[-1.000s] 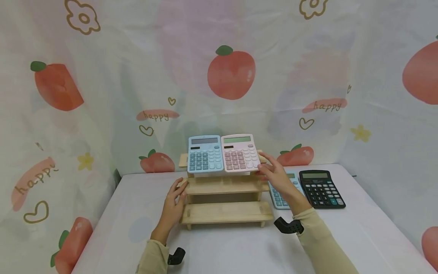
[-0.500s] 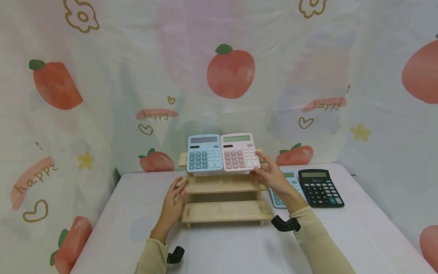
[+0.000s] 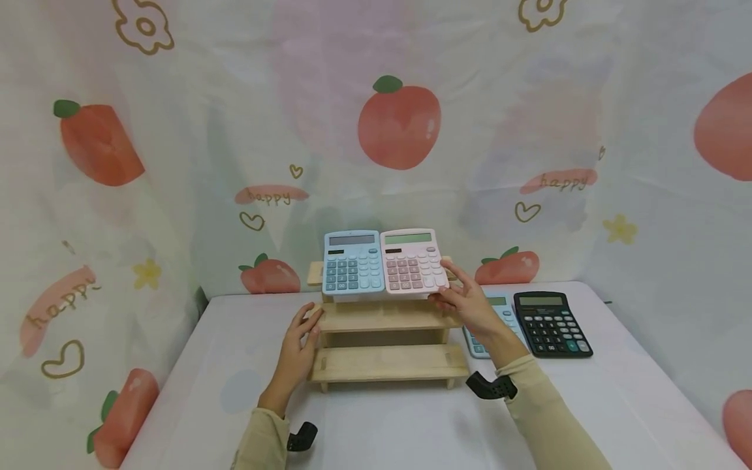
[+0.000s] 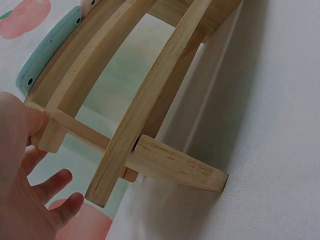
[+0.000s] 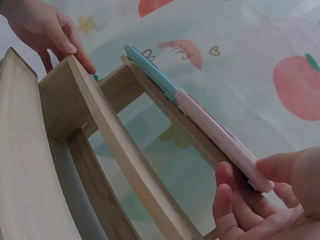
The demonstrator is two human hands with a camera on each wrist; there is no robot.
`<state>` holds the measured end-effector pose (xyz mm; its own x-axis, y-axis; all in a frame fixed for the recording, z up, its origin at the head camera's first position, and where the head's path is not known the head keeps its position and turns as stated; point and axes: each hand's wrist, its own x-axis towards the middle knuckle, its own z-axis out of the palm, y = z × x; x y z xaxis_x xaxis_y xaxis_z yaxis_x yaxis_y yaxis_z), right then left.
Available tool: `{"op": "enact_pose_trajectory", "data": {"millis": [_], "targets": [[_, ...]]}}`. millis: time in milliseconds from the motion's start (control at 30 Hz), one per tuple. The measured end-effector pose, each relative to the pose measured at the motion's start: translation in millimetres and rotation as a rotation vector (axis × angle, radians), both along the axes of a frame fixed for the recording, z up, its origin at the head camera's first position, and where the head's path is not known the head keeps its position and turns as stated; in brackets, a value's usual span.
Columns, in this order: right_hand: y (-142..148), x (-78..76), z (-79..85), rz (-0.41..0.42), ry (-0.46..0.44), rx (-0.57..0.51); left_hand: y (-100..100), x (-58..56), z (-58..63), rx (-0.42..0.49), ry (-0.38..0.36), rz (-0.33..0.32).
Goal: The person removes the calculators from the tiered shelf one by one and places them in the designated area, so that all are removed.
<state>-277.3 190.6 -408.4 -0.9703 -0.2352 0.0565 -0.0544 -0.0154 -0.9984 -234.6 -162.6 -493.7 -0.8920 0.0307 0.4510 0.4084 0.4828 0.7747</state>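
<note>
A pale wooden stepped rack [image 3: 390, 363] stands mid-table, with a light blue calculator [image 3: 352, 263] and a pink calculator [image 3: 411, 264] side by side on its top tier, tilted toward me. My right hand [image 3: 470, 308] pinches the pink calculator's lower right corner. In the right wrist view, the thumb is on one face of the pink calculator [image 5: 220, 132] and the fingers curl beneath its lower end. My left hand [image 3: 296, 352] grips the left end of the middle tier. The left wrist view has the thumb and fingers [image 4: 52, 185] around that wooden end.
Right of the rack, a second blue calculator [image 3: 498, 312], partly hidden by the right hand, lies beside a black calculator [image 3: 552, 326] on the white tabletop [image 3: 376, 431]. A fruit-patterned cloth [image 3: 329, 130] hangs close behind the rack.
My right hand has shifted slightly left, closer in on the pink calculator's lower right corner. My left hand stays at the middle tier's end, and both calculators keep their places on top.
</note>
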Motion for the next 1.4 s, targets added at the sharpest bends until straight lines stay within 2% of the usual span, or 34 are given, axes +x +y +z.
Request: {"op": "enact_pose_trajectory", "data": {"millis": [433,700,1000,1400], "targets": [[-1,5.5,2.6,-0.013,-0.068,-0.111,2,1.4,1.9,0.006,-0.009,0.008],[4,8.4,2.4,-0.021,-0.068,-0.147,3,2.4,1.8,0.006,-0.012,0.015],[10,20.5,7.5,-0.055,-0.032,-0.081,3,0.3,0.7,-0.004,-0.005,0.023],[22,39.9,12.7,-0.032,-0.010,-0.045,3,1.4,1.0,0.001,-0.031,0.023]]}}
